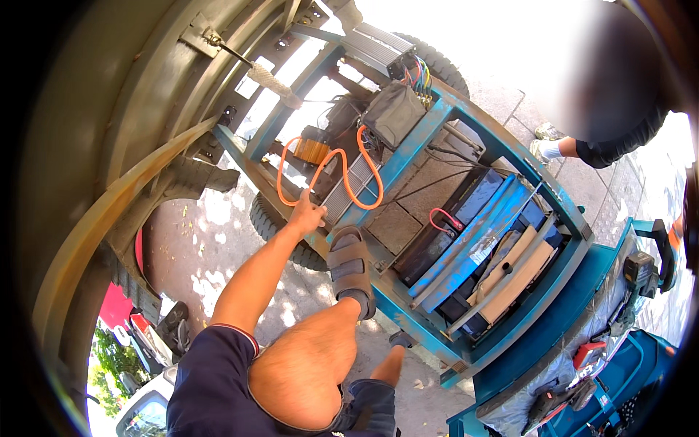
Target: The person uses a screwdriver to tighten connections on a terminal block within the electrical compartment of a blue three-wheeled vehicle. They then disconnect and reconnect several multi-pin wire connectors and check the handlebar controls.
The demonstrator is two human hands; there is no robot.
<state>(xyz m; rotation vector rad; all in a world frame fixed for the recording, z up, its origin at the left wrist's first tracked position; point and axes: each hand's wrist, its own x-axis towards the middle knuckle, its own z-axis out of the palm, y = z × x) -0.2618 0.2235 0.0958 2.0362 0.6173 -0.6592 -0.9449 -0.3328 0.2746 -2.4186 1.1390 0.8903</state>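
My left hand (307, 214) reaches over the near side of a blue metal vehicle frame (416, 156), its fingers closed on a thick orange cable (341, 154). This cable winds in loose loops across the frame, past a copper-coloured motor part (312, 149) and a finned metal box (351, 188). One of its ends runs up beside a dark, box-shaped cover (394, 114). No part of my right hand shows. My sandalled foot (349, 264) is propped on the frame beside my left hand.
A raised metal cargo bed (124, 146) arches over the left, with a rod (251, 69) from it. Blue batteries (466, 237) fill the frame's bay, and coloured wires (422, 79) hang at a finned controller (375, 47). Another person (611, 149) is at far right, near a teal body (553, 320).
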